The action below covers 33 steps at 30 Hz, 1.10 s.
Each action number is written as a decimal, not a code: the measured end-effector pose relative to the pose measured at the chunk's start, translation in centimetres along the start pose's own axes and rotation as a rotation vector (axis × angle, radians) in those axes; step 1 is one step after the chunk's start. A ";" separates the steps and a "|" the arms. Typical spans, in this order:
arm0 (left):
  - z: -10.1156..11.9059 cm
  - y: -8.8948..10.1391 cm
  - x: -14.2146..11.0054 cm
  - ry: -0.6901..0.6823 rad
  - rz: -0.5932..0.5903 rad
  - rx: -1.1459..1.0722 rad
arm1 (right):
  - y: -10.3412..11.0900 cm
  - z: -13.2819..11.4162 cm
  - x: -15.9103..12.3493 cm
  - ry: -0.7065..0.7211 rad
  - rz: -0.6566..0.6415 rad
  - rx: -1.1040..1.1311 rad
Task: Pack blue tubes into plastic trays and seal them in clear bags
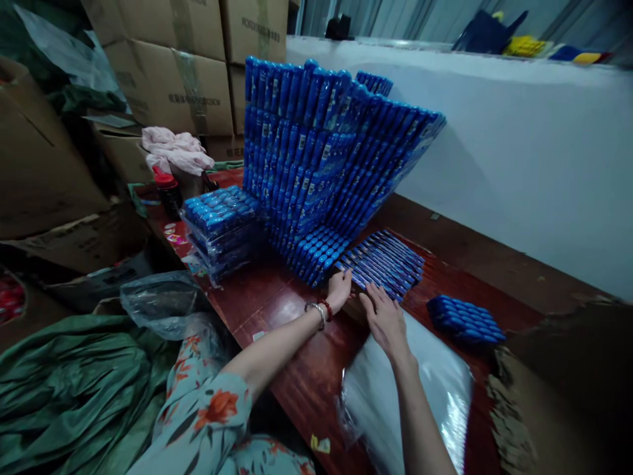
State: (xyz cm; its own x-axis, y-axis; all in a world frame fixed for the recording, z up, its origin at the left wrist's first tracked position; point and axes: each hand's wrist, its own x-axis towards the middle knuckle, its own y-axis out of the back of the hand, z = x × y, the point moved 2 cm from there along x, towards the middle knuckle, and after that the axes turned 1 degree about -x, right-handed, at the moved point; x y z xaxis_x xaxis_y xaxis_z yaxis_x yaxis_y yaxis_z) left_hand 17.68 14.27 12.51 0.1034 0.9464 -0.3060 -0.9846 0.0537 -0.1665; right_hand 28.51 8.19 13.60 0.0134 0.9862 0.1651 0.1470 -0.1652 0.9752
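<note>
My left hand (340,289) is closed at the near left end of a row of thin blue packets (383,260) lying on the table; what its fingers hold, if anything, is hidden. My right hand (386,318) lies flat with fingers stretched out, their tips touching the near edge of that row. Beneath my right wrist is a pile of clear plastic bags (435,376). Just behind my left hand stands a block of upright blue packets (321,251). A small bundle of blue packets (465,320) sits to the right.
A tall wall of stacked blue packets (301,145) rises behind. Left of it are bagged blue bundles (220,211), a red-capped bottle (167,188) and a pink cloth (175,150). Cardboard boxes (173,86) fill the back left. A white ledge wall (519,165) bounds the red-brown table (262,303).
</note>
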 end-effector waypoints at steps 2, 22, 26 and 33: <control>-0.6 -0.5 -0.4 -0.007 0.043 0.011 | 1.1 0.1 0.5 -0.023 -0.137 0.033; -3.8 13.0 -16.7 -1.104 -0.501 1.756 | 0.6 -9.1 6.9 0.268 0.133 0.209; -5.7 14.6 -15.3 -1.320 -0.730 1.671 | -0.3 -11.3 10.5 0.313 0.012 0.161; -3.2 21.7 -10.1 -1.121 -0.748 1.397 | -0.7 -11.5 9.3 0.351 -0.009 0.096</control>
State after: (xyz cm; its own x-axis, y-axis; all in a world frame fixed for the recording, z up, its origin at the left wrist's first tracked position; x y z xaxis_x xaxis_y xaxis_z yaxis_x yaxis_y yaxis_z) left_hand -4.31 4.84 9.00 0.9239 0.3266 0.1992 -0.2496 0.1199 0.9609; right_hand 17.15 17.31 16.11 -0.3261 0.9211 0.2128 0.2374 -0.1381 0.9615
